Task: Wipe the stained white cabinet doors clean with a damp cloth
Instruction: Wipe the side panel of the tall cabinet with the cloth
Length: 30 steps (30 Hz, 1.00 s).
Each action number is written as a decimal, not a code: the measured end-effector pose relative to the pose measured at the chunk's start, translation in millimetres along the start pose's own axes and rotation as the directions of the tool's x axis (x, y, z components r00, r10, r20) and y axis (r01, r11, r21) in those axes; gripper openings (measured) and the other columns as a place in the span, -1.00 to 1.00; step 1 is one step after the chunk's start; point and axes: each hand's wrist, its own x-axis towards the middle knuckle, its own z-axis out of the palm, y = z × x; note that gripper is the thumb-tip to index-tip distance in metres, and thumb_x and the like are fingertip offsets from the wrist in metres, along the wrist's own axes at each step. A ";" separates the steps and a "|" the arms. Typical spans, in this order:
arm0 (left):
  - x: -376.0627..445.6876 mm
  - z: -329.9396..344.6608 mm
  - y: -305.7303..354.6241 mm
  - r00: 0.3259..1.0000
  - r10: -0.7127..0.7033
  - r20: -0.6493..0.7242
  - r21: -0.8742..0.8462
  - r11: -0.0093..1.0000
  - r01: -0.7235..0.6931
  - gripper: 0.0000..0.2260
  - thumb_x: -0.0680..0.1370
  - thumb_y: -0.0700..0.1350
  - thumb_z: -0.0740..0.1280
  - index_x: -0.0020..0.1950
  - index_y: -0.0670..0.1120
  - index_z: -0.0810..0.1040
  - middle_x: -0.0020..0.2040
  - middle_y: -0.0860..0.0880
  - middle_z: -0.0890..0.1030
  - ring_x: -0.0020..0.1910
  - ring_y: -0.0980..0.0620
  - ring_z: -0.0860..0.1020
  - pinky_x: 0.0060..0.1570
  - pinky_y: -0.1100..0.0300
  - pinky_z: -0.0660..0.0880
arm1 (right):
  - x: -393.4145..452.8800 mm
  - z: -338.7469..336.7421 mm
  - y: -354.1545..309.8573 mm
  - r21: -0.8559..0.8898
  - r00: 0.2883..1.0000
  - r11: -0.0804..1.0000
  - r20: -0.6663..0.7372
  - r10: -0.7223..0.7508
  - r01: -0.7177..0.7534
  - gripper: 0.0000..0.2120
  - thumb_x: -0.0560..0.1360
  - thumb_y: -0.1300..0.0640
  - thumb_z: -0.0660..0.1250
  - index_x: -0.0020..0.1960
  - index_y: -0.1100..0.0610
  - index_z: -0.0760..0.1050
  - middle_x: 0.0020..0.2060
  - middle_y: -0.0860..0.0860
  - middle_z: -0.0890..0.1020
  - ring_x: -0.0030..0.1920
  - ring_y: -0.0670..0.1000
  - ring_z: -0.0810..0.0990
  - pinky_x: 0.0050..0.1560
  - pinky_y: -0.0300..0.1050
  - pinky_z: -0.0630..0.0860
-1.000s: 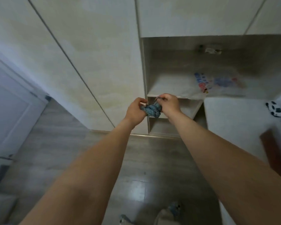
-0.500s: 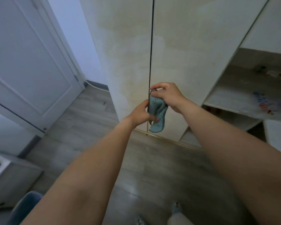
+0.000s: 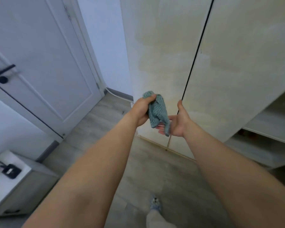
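Observation:
A crumpled grey-blue knit cloth [image 3: 157, 112] hangs in front of the cabinet, gripped at its top by my left hand [image 3: 141, 111]. My right hand [image 3: 178, 123] is open, palm up, with its fingers under the cloth's lower end. Behind both hands stand two tall white cabinet doors, the left door [image 3: 158, 51] and the right door [image 3: 240, 60], split by a dark vertical gap. Yellowish stains spread over both doors.
A white room door [image 3: 39, 66] with a black handle [image 3: 2, 71] stands at the left. A low white cabinet [image 3: 15, 183] with black items on top is at the lower left. Open shelves [image 3: 273, 129] sit at the right. My foot [image 3: 155, 203] is on the grey wood floor.
The view swung left from the open shelves to the two doors. My right hand let go of the cloth and opened beneath it. My left hand took the cloth's top.

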 end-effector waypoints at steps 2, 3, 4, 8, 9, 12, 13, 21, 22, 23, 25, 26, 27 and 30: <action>9.5 -19.2 22.7 1.000 -0.018 0.005 -0.037 0.999 0.018 -0.76 0.66 -0.09 0.25 0.19 -0.23 0.55 0.02 -0.17 0.67 -0.01 -0.08 0.65 0.01 0.04 0.60 | 15.7 31.0 -9.7 0.117 0.988 0.992 0.142 -0.064 0.048 -0.12 0.43 -0.43 0.26 0.34 0.34 0.39 0.24 0.28 0.58 0.25 0.28 0.56 0.35 0.22 0.39; 15.1 -28.7 33.5 1.000 -0.008 -0.026 -0.013 1.000 0.008 -0.78 0.66 -0.11 0.24 0.19 -0.22 0.56 0.02 -0.15 0.68 -0.01 -0.07 0.65 0.00 0.04 0.59 | 25.9 47.7 -17.1 0.114 0.981 0.987 0.140 -0.133 0.117 -0.30 0.50 -0.26 0.32 0.33 0.32 0.43 0.24 0.25 0.59 0.22 0.23 0.59 0.27 0.15 0.48; 20.1 -37.9 43.7 0.998 0.007 -0.068 0.029 1.000 -0.005 -0.80 0.66 -0.13 0.24 0.19 -0.20 0.56 0.02 -0.14 0.68 -0.02 -0.06 0.65 -0.05 0.06 0.59 | 35.7 62.2 -24.0 0.066 0.974 0.976 0.076 -0.212 0.208 -0.49 0.55 -0.08 0.35 0.31 0.28 0.47 0.22 0.22 0.60 0.14 0.18 0.63 0.11 0.05 0.55; 45.4 -87.8 79.1 0.960 0.027 -0.277 0.251 0.967 0.045 -0.90 0.59 -0.27 0.30 0.10 -0.21 0.52 0.00 -0.19 0.62 -0.20 -0.08 0.59 -0.33 0.14 0.47 | 70.6 101.4 -49.6 -0.344 0.805 0.837 -0.277 -0.524 0.426 -0.61 0.45 0.24 0.43 0.24 0.06 0.46 -0.07 0.15 0.57 -0.23 0.09 0.49 -0.39 -0.17 0.33; 49.4 -99.1 85.8 0.955 0.004 -0.297 0.302 0.949 0.090 -0.88 0.57 -0.31 0.32 0.10 -0.22 0.51 -0.02 -0.20 0.62 -0.22 -0.08 0.59 -0.35 0.14 0.48 | 74.2 108.0 -52.6 -0.405 0.806 0.815 -0.251 -0.535 0.414 -0.54 0.44 0.25 0.44 0.27 -0.01 0.43 -0.12 0.13 0.54 -0.27 0.07 0.43 -0.41 -0.17 0.27; 63.2 -132.7 106.8 0.958 -0.040 -0.283 0.387 0.910 0.152 -0.75 0.49 -0.41 0.40 0.15 -0.31 0.51 -0.02 -0.21 0.65 -0.13 -0.14 0.65 -0.20 0.04 0.64 | 90.0 124.3 -59.5 -0.627 0.820 0.666 -0.073 -0.567 0.405 -0.44 0.40 0.32 0.48 0.31 -0.05 0.49 0.01 0.15 0.59 -0.19 0.07 0.52 -0.32 -0.16 0.42; 69.6 -143.7 114.8 0.968 -0.039 -0.250 0.404 0.904 0.141 -0.72 0.46 -0.43 0.42 0.15 -0.34 0.52 0.01 -0.24 0.66 -0.09 -0.17 0.66 -0.17 0.01 0.65 | 96.1 130.1 -61.5 -0.713 0.822 0.590 -0.032 -0.568 0.380 -0.47 0.40 0.32 0.50 0.31 0.01 0.52 0.12 0.14 0.58 -0.08 0.06 0.55 -0.25 -0.18 0.48; 119.2 -186.1 169.3 0.998 0.016 -0.065 0.685 0.728 0.033 -0.70 0.33 -0.30 0.58 0.00 -0.34 0.63 0.01 -0.22 0.67 -0.01 -0.18 0.66 0.09 -0.07 0.62 | 107.7 160.9 -67.0 -0.950 0.669 0.307 -0.187 -0.719 0.064 -0.73 0.32 0.13 0.61 -0.25 0.24 0.55 -0.32 0.03 0.58 -0.28 0.02 0.53 -0.28 -0.14 0.38; 124.7 -187.6 173.7 0.997 0.062 -0.051 0.718 0.696 -0.007 -0.67 0.26 -0.20 0.62 -0.07 -0.29 0.65 -0.03 -0.18 0.68 -0.03 -0.15 0.66 0.06 -0.03 0.62 | 103.8 162.2 -68.5 -0.949 0.616 0.307 -0.201 -0.762 0.070 -0.70 0.32 0.12 0.61 -0.30 0.26 0.54 -0.37 0.04 0.56 -0.34 0.01 0.50 -0.33 -0.15 0.37; 126.8 -185.9 178.6 0.994 0.104 -0.026 0.754 0.655 -0.049 -0.66 0.16 -0.11 0.63 -0.18 -0.22 0.63 -0.10 -0.10 0.67 -0.07 -0.10 0.64 -0.02 0.04 0.61 | 99.5 161.4 -70.4 -0.952 0.571 0.298 -0.207 -0.795 0.070 -0.67 0.32 0.11 0.60 -0.36 0.26 0.50 -0.42 0.04 0.53 -0.39 -0.01 0.46 -0.38 -0.16 0.34; 127.1 -175.1 186.4 0.987 0.142 0.069 0.769 0.624 -0.143 -0.70 0.17 -0.12 0.60 -0.23 -0.10 0.55 -0.20 0.00 0.57 -0.17 -0.01 0.55 -0.19 0.19 0.50 | 87.1 159.6 -73.1 -0.944 0.524 0.311 -0.213 -0.825 0.106 -0.65 0.38 0.15 0.52 -0.41 0.18 0.38 -0.44 0.03 0.45 -0.41 0.00 0.39 -0.39 -0.13 0.27; 126.9 -165.7 188.1 0.984 0.126 0.130 0.743 0.645 -0.180 -0.75 0.26 -0.21 0.57 -0.18 -0.12 0.55 -0.21 -0.03 0.56 -0.20 -0.01 0.54 -0.24 0.22 0.48 | 80.1 157.9 -74.5 -0.927 0.510 0.344 -0.226 -0.830 0.150 -0.67 0.42 0.19 0.46 -0.38 0.13 0.34 -0.41 0.03 0.41 -0.39 -0.01 0.36 -0.37 -0.11 0.25; 128.2 -156.9 187.3 0.979 0.106 0.173 0.727 0.657 -0.199 -0.81 0.31 -0.30 0.52 -0.18 -0.16 0.55 -0.23 -0.10 0.56 -0.23 -0.04 0.55 -0.27 0.21 0.48 | 75.1 156.1 -75.5 -0.905 0.497 0.380 -0.246 -0.832 0.189 -0.70 0.45 0.23 0.40 -0.34 0.11 0.31 -0.38 0.02 0.39 -0.37 -0.01 0.33 -0.35 -0.09 0.23; 132.8 -122.6 177.3 0.948 0.138 0.287 0.721 0.620 -0.309 -0.85 0.34 -0.29 0.44 -0.29 -0.18 0.48 -0.30 -0.14 0.52 -0.29 -0.05 0.51 -0.24 0.06 0.44 | 74.0 145.3 -81.6 -0.829 0.395 0.515 -0.408 -0.823 0.218 -0.86 0.47 0.26 0.28 -0.21 0.09 0.37 -0.28 0.00 0.45 -0.28 -0.01 0.41 -0.27 -0.06 0.33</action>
